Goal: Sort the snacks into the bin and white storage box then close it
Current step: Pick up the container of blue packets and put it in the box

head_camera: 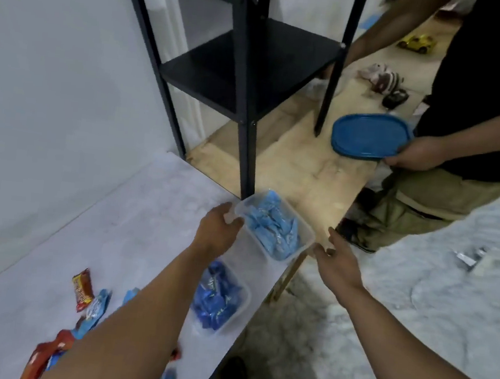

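Translucent plastic, thin-walled and rectangular with rounded corners, makes up the storage box (pixel 274 224) at the far right corner of the tabletop (pixel 135 208); it is open-topped and filled with pale blue crinkled snack packets (pixel 272 227). Nearer along the right edge sits a second clear bin (pixel 220 297) of the same make, packed with darker blue glossy wrappers (pixel 215 298). Loose snacks (pixel 82 304) (red, orange and light blue foil) lie scattered toward the near left edge.

The left hand (pixel 218 227) reaches forward, fingers curled round the box's left corner, gripping its rim. The right hand (pixel 337 260) extends beside the box's right side, fingers relaxed and slightly spread, fingertips just beside the wall; whether they touch it cannot be told.

Beyond the tabletop, another person's hand (pixel 416 154) holds a blue, flat, rounded lid (pixel 371 135) by its edge. A black metal shelf (pixel 249 62) stands on pale wooden boards.
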